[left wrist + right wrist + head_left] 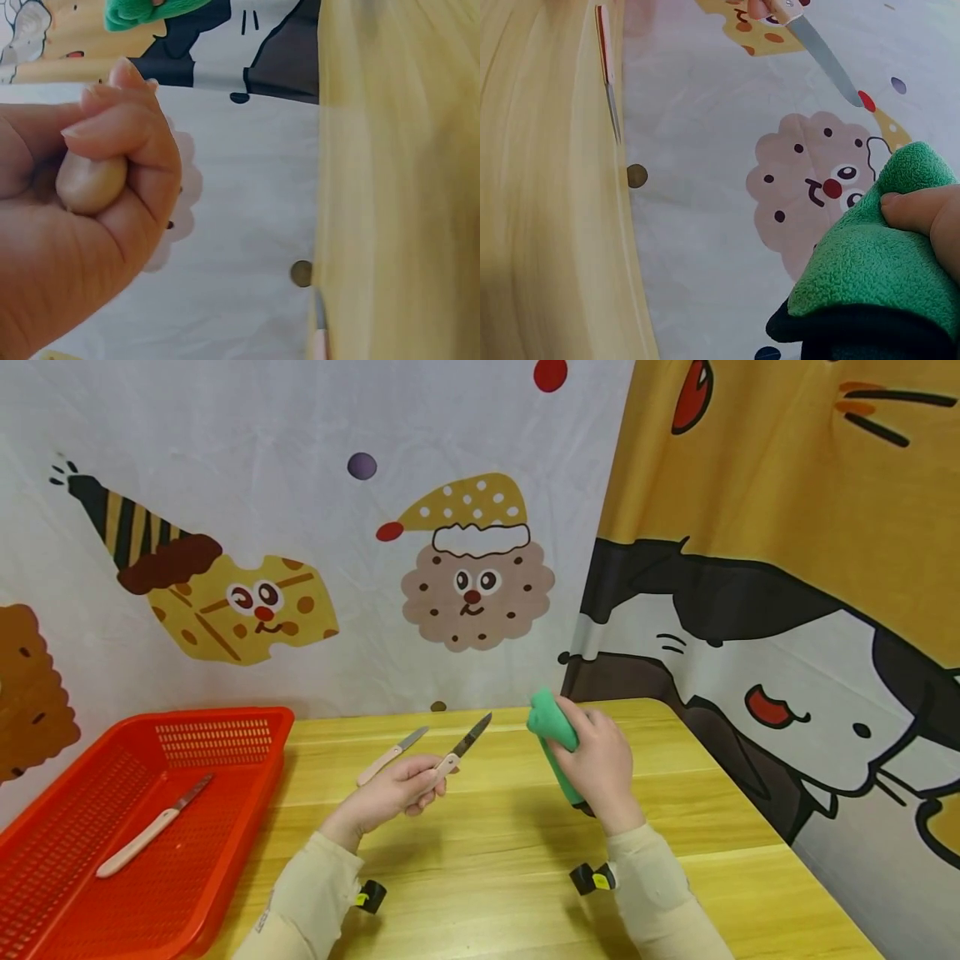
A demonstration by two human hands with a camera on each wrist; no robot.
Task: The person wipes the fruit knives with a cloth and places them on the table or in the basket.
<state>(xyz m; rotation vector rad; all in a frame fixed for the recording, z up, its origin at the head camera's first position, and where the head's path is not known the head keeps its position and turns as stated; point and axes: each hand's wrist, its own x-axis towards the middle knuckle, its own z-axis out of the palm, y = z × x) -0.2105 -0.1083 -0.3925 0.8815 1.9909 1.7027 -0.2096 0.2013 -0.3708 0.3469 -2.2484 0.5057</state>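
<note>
My left hand grips a small knife by its pale handle, the blade pointing up and away to the right. In the left wrist view the rounded butt of that handle pokes out between curled fingers. Off to the right, my right hand holds a bunched green cloth above the table, thumb pressed into the fabric. The cloth has a dark edge, seen in the right wrist view. Cloth and blade are apart. A second knife lies on the table just behind the left hand.
A red plastic basket stands at the left, with a third pale-handled knife inside. The yellow wooden table ends at a printed cloth backdrop behind and to the right. Each sleeve carries a small black device at the wrist.
</note>
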